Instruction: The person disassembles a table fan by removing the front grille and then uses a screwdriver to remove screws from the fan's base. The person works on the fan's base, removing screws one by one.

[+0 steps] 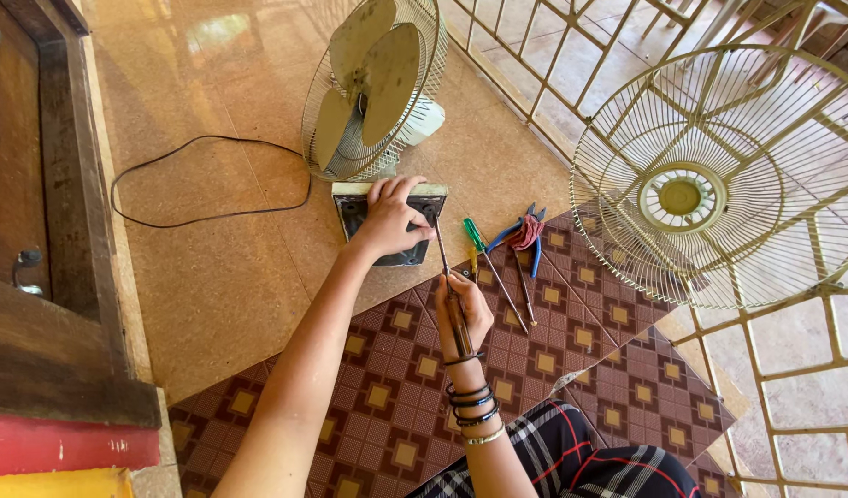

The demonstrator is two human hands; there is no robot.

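On the patterned brown mat's far edge, left hand (394, 218) presses flat on the dark rectangular fan base (390, 224); right hand (463, 316) grips a brown-handled screwdriver (447, 281), whose tip may slip if tilted.

Fan (373, 88) and screwdriver (450, 290), on the floor before me.
Fan: grimy cream, tipped over, front grille off, dark base underside facing up under my left hand (392, 219). Screwdriver: long, dark-handled, in my right hand (463, 318), tip at the base.
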